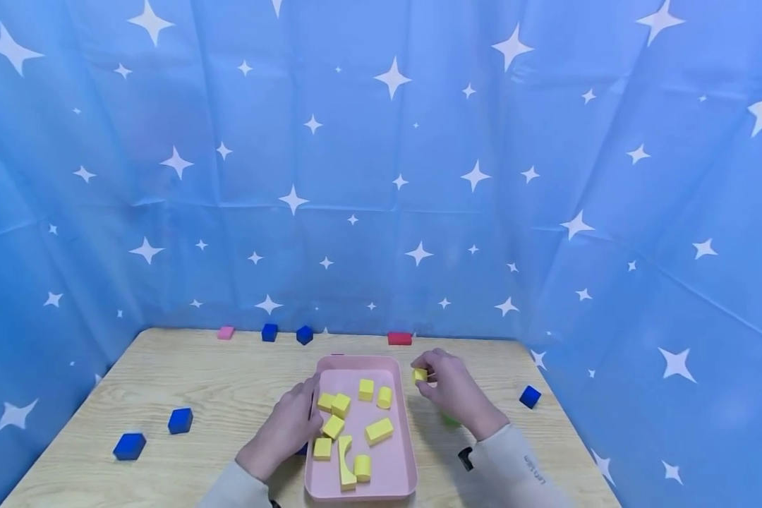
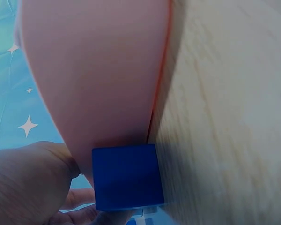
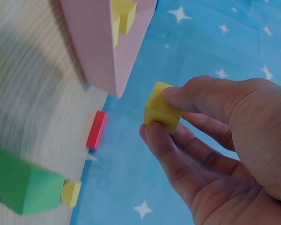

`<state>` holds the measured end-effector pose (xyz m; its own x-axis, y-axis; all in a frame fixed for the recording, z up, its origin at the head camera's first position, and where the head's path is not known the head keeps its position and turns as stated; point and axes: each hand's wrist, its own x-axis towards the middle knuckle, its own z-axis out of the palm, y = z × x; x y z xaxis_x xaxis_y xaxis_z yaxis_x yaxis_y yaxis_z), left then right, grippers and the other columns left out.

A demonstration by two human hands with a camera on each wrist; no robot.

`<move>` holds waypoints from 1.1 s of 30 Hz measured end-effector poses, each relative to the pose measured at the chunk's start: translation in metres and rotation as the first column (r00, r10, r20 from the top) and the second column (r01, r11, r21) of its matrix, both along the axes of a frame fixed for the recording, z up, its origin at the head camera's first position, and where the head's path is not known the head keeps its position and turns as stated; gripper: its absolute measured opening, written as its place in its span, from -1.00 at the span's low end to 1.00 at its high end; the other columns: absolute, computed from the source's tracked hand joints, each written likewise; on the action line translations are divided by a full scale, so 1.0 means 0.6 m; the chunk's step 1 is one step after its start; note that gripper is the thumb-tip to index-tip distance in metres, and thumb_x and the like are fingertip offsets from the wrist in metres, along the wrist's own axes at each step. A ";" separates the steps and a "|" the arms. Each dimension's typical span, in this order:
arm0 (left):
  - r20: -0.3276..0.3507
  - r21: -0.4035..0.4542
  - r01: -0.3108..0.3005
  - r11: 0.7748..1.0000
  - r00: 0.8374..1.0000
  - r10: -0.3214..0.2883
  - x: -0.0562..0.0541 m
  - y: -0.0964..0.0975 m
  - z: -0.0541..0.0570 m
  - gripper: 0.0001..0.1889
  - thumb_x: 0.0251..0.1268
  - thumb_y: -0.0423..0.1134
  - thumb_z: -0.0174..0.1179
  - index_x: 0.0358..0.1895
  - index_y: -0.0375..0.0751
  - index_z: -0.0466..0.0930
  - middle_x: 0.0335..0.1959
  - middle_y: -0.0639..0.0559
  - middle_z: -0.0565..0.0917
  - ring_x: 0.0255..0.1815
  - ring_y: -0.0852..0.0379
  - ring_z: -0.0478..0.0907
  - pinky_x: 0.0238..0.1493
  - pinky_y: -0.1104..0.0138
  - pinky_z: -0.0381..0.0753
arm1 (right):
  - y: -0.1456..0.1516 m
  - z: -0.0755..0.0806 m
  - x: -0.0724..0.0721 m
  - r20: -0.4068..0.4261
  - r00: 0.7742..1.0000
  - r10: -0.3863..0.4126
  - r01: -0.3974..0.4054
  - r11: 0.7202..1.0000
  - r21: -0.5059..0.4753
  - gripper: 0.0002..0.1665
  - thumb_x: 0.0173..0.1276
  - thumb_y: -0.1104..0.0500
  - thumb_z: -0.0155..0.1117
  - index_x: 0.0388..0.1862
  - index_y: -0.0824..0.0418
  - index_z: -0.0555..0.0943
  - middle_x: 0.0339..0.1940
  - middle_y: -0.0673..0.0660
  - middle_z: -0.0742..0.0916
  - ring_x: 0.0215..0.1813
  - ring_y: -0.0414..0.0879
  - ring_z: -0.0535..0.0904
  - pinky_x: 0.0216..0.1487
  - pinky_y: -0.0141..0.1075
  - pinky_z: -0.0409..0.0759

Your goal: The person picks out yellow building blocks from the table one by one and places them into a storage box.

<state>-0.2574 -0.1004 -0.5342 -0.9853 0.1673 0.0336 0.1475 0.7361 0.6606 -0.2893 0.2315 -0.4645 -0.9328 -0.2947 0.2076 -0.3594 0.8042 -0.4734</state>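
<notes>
A pink tray (image 1: 408,451) lies at the middle of the table with several yellow blocks in it, among them cubes, cylinders, a longer block and an arch (image 1: 346,462). My left hand (image 1: 292,418) grips the tray's left side wall, the thumb over the rim. Beneath that hand a blue block (image 2: 127,178) is close against the tray's outer wall. Just right of the tray, my right hand (image 1: 454,386) pinches a yellow cube (image 3: 162,108) between thumb and fingers, held above the table. Below the right hand are a green block (image 3: 25,183) and a small yellow piece (image 3: 71,193).
Two blue blocks (image 1: 180,420) lie at the left, and another blue block (image 1: 530,396) at the right. Along the back edge are a pink block (image 1: 226,332), two blue cubes (image 1: 269,332) and a red block (image 1: 399,339). A starry blue curtain (image 1: 355,141) surrounds the table (image 1: 228,374).
</notes>
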 end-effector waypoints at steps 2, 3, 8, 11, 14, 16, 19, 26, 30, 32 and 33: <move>-0.003 -0.001 0.002 1.000 1.000 -0.002 0.000 -0.001 0.000 -0.15 0.56 -0.35 0.38 0.85 -0.28 0.29 0.53 -0.39 0.68 0.53 -0.34 0.72 0.54 -0.27 0.78 | -0.009 -0.001 0.005 -0.010 1.000 0.018 -0.018 1.000 0.012 -0.69 0.49 0.39 0.63 0.15 0.22 0.85 0.02 0.08 0.84 -0.02 -0.11 0.86 0.05 -0.22 0.97; -0.006 -0.001 0.005 1.000 1.000 -0.005 0.000 -0.001 -0.001 -0.15 0.56 -0.36 0.38 0.85 -0.29 0.29 0.53 -0.40 0.68 0.52 -0.34 0.73 0.54 -0.28 0.78 | -0.013 -0.002 0.007 -0.019 0.999 0.031 -0.031 0.999 0.016 -0.69 0.49 0.39 0.63 0.15 0.23 0.85 0.01 0.09 0.84 -0.03 -0.10 0.87 0.04 -0.23 0.97; -0.013 0.000 0.012 1.000 1.000 -0.012 0.002 -0.001 0.000 -0.16 0.56 -0.36 0.39 0.83 -0.32 0.31 0.53 -0.41 0.68 0.52 -0.36 0.72 0.53 -0.30 0.78 | -0.030 -0.004 0.015 -0.057 0.992 0.115 -0.113 0.993 0.032 -0.70 0.47 0.41 0.64 0.13 0.25 0.84 0.01 0.13 0.84 -0.05 -0.06 0.89 0.00 -0.27 0.97; -0.008 -0.004 0.006 1.000 1.000 -0.006 0.002 -0.001 0.001 -0.16 0.56 -0.36 0.40 0.83 -0.32 0.31 0.53 -0.41 0.68 0.53 -0.37 0.71 0.53 -0.29 0.78 | -0.041 -0.002 0.020 -0.052 0.985 0.164 -0.162 0.986 0.036 -0.67 0.47 0.42 0.63 0.16 0.26 0.84 0.04 0.15 0.85 -0.04 -0.03 0.90 0.01 -0.27 0.97; -0.004 -0.013 0.000 1.000 1.000 0.000 0.002 0.000 0.003 -0.16 0.58 -0.35 0.40 0.84 -0.32 0.30 0.54 -0.41 0.67 0.55 -0.39 0.70 0.54 -0.28 0.78 | -0.054 0.002 0.025 -0.045 0.977 0.208 -0.206 0.977 0.053 -0.64 0.48 0.42 0.62 0.21 0.24 0.85 0.06 0.13 0.86 -0.03 -0.04 0.90 0.01 -0.30 0.97; -0.010 -0.021 -0.006 1.000 1.000 0.006 0.001 -0.001 0.005 -0.18 0.59 -0.35 0.39 0.83 -0.33 0.30 0.54 -0.42 0.67 0.54 -0.38 0.70 0.55 -0.26 0.78 | -0.062 0.005 0.027 -0.050 0.969 0.243 -0.240 0.969 0.064 -0.62 0.48 0.43 0.61 0.22 0.23 0.86 0.05 0.14 0.86 -0.03 -0.04 0.89 0.01 -0.30 0.96; -0.020 -0.028 -0.005 1.000 1.000 0.004 0.000 -0.001 0.007 -0.18 0.60 -0.34 0.39 0.83 -0.34 0.31 0.54 -0.43 0.66 0.53 -0.38 0.71 0.54 -0.26 0.79 | -0.073 0.011 0.033 -0.053 0.958 0.283 -0.278 0.957 0.075 -0.63 0.50 0.43 0.59 0.22 0.23 0.86 0.05 0.15 0.85 -0.02 -0.04 0.89 0.00 -0.32 0.96; -0.023 -0.025 0.000 1.000 1.000 0.000 0.002 0.001 0.010 -0.17 0.60 -0.34 0.39 0.83 -0.34 0.30 0.54 -0.43 0.66 0.54 -0.39 0.71 0.53 -0.26 0.79 | -0.104 0.023 0.039 -0.011 0.947 0.322 -0.320 0.943 0.092 -0.66 0.55 0.41 0.57 0.24 0.27 0.83 0.16 0.13 0.84 0.03 -0.08 0.89 0.06 -0.23 0.98; -0.018 -0.027 -0.006 1.000 1.000 0.005 0.004 0.003 0.009 -0.16 0.59 -0.34 0.39 0.84 -0.34 0.29 0.55 -0.43 0.66 0.54 -0.39 0.70 0.53 -0.26 0.78 | -0.120 0.028 0.040 0.009 0.946 0.324 -0.323 0.938 0.128 -0.68 0.55 0.37 0.59 0.23 0.24 0.84 0.16 0.10 0.82 0.07 -0.13 0.84 0.07 -0.33 0.93; -0.020 -0.032 -0.002 0.999 1.000 0.001 0.004 0.004 0.008 -0.16 0.57 -0.35 0.40 0.83 -0.34 0.30 0.54 -0.43 0.67 0.52 -0.38 0.72 0.52 -0.25 0.79 | -0.126 0.028 0.040 0.005 0.944 0.331 -0.328 0.932 0.154 -0.68 0.55 0.35 0.61 0.22 0.21 0.85 0.14 0.08 0.83 0.08 -0.16 0.79 0.08 -0.39 0.89; -0.024 -0.033 0.001 0.999 1.000 -0.002 0.004 0.003 0.008 -0.16 0.57 -0.35 0.40 0.83 -0.34 0.30 0.53 -0.43 0.67 0.51 -0.38 0.72 0.52 -0.25 0.80 | -0.129 0.028 0.039 0.006 0.941 0.339 -0.335 0.928 0.162 -0.68 0.54 0.35 0.61 0.21 0.21 0.86 0.12 0.09 0.83 0.05 -0.17 0.77 0.06 -0.41 0.88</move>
